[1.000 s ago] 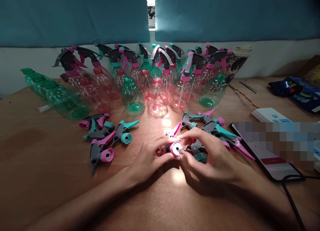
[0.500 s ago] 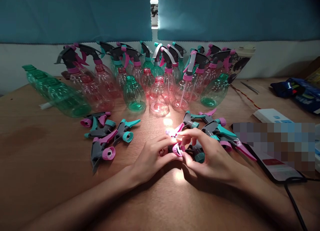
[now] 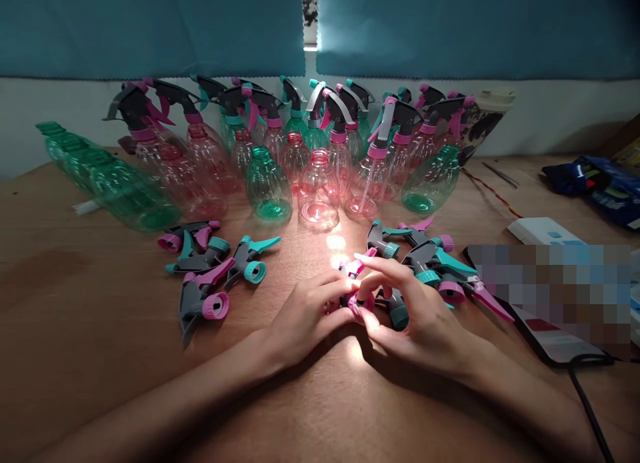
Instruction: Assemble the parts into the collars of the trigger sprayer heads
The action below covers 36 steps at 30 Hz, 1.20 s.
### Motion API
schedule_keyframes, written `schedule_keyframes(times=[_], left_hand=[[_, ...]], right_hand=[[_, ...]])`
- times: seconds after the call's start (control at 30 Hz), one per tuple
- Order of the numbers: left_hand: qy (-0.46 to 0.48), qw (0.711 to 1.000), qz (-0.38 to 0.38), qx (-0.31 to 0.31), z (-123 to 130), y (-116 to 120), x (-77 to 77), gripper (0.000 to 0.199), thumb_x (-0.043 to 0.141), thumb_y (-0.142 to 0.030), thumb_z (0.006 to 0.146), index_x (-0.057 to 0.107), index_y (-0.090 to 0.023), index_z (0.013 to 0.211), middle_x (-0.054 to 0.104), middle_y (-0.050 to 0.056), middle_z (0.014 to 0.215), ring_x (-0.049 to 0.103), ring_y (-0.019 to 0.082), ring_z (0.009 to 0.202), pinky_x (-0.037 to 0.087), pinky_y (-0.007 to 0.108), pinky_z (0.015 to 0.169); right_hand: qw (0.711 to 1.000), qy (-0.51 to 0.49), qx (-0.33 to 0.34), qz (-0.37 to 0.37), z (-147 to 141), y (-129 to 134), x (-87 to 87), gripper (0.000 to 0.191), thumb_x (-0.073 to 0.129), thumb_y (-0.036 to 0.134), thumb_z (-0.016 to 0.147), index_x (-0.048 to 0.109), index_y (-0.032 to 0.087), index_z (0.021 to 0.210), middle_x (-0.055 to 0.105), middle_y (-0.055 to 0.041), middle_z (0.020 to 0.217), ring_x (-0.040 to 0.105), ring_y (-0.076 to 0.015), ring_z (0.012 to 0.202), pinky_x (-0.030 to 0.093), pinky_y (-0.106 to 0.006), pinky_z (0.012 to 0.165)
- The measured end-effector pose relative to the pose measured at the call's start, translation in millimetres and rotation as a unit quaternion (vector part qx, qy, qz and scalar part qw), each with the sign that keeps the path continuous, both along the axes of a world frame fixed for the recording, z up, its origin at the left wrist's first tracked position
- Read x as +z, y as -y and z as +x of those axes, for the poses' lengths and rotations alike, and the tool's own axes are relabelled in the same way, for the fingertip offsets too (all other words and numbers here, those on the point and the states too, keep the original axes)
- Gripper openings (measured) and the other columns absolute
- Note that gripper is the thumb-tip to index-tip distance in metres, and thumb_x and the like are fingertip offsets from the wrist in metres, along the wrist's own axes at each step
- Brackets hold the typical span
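Between my hands, above the table, is a grey and pink trigger spray head (image 3: pixel 369 303), its pink ring collar turned toward me. My left hand (image 3: pixel 305 313) is closed on its left side, thumb below and fingers above. With thumb and fingertips, my right hand (image 3: pixel 425 316) pinches the pink collar from the right. The fingers hide much of the spray head's body. Loose spray heads with teal and pink parts lie to the left (image 3: pixel 216 306) and just behind my right hand (image 3: pixel 425 263).
Behind stand several pink bottles (image 3: pixel 319 193) and green bottles (image 3: pixel 270 189), many with spray heads on. Green bottles (image 3: pixel 125 193) lean at the left. A phone (image 3: pixel 555 339) with a black cable, a white device (image 3: pixel 543 231), tweezers (image 3: pixel 500 174) and a blue packet (image 3: pixel 595 189) are at right.
The spray head's collar has turned slightly between my hands, and my right fingers have shifted a little over it. The view has moved slightly.
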State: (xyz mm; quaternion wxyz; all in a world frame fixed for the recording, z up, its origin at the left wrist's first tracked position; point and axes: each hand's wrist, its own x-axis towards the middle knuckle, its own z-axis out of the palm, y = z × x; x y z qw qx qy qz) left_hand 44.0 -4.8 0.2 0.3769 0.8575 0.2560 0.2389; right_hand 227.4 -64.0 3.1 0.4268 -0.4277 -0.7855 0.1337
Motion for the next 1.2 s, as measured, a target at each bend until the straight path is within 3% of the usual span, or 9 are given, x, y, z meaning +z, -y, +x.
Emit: schedule_keyframes(times=[0.23, 0.6, 0.9, 1.07, 1.2], left_hand=[[-0.002, 1.0, -0.011, 0.012, -1.6, -1.5, 0.4, 0.015, 0.06, -0.024, 0.087, 0.067, -0.019, 0.1, 0.063, 0.002, 0.096, 0.053, 0.011, 0.07, 0.042, 0.022, 0.064], [0.008, 1.0, -0.018, 0.019, 1.4, -0.3, 1.3, 0.01, 0.063, -0.023, 0.085, 0.067, -0.017, 0.091, 0.061, 0.001, 0.09, 0.05, 0.011, 0.069, 0.041, 0.021, 0.063], [0.026, 0.998, -0.01, 0.049, 0.3, -1.9, -1.2, 0.021, 0.064, -0.017, 0.083, 0.067, -0.019, 0.104, 0.064, 0.003, 0.097, 0.055, 0.012, 0.071, 0.044, 0.022, 0.063], [0.028, 0.997, -0.043, 0.054, 0.4, -3.1, 3.6, 0.021, 0.065, -0.015, 0.081, 0.068, -0.018, 0.102, 0.066, 0.003, 0.098, 0.058, 0.013, 0.075, 0.044, 0.022, 0.065], [0.027, 0.997, -0.053, 0.044, 0.3, -2.1, 5.1, 0.02, 0.062, -0.019, 0.084, 0.068, -0.017, 0.104, 0.067, 0.003, 0.097, 0.058, 0.015, 0.077, 0.043, 0.023, 0.064]], right_hand=[[0.999, 0.03, -0.022, -0.013, 6.7, -1.3, 3.9, 0.064, 0.061, 0.007, 0.076, 0.034, 0.02, 0.132, 0.061, -0.0029, 0.094, 0.058, -0.0168, 0.086, 0.049, -0.034, 0.081], [0.999, 0.037, -0.023, -0.031, 7.2, -1.7, 7.1, 0.059, 0.061, 0.008, 0.078, 0.037, 0.023, 0.13, 0.062, -0.0007, 0.091, 0.061, -0.0166, 0.083, 0.051, -0.033, 0.078], [0.998, -0.018, -0.064, 0.004, 1.3, -6.1, -7.8, 0.053, 0.062, 0.013, 0.08, 0.038, 0.022, 0.126, 0.065, -0.0013, 0.087, 0.065, -0.0172, 0.08, 0.054, -0.033, 0.075], [0.997, -0.035, -0.011, -0.067, 7.7, -10.0, -3.0, 0.052, 0.062, 0.011, 0.079, 0.04, 0.022, 0.124, 0.067, -0.0033, 0.092, 0.066, -0.0172, 0.085, 0.056, -0.031, 0.073], [0.998, -0.021, -0.004, -0.059, 9.6, -8.8, 1.8, 0.051, 0.06, 0.009, 0.078, 0.04, 0.022, 0.124, 0.066, -0.0033, 0.093, 0.065, -0.0178, 0.085, 0.055, -0.034, 0.075]])
